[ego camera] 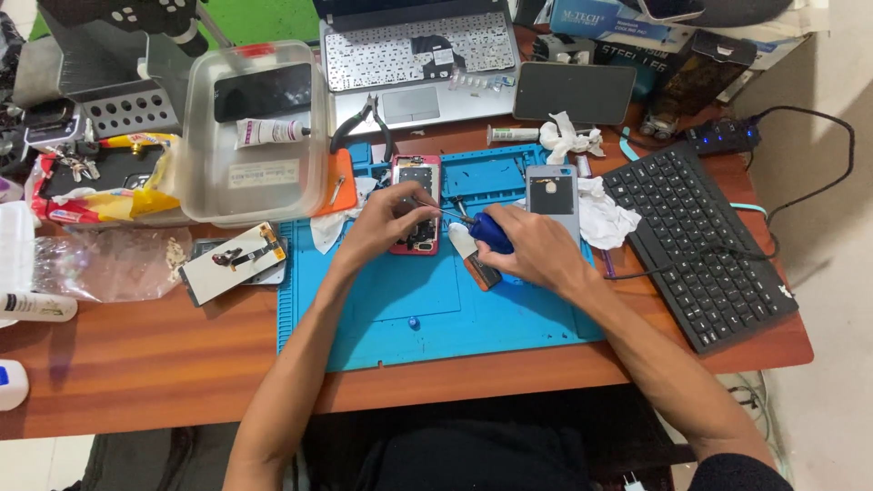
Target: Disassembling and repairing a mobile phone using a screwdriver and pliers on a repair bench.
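- Right hand (pixel 532 250) closed around blue-handled screwdriver (pixel 486 230); its tip points left toward the opened phone (pixel 418 205).
- Left hand (pixel 386 223) rests on the phone's red frame, fingers pinched together; cannot tell what they grip.
- Phone lies on blue work mat (pixel 409 309).
- Grey back cover (pixel 552 194) just right.
- Black keyboard (pixel 700 245) farther right; laptop (pixel 418 64) beyond.

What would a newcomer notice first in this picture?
Mid-table lies a blue mat; on it an opened phone in a red frame. The left hand rests on the phone, and the right hand holds a blue screwdriver toward it. A black keyboard lies at right.
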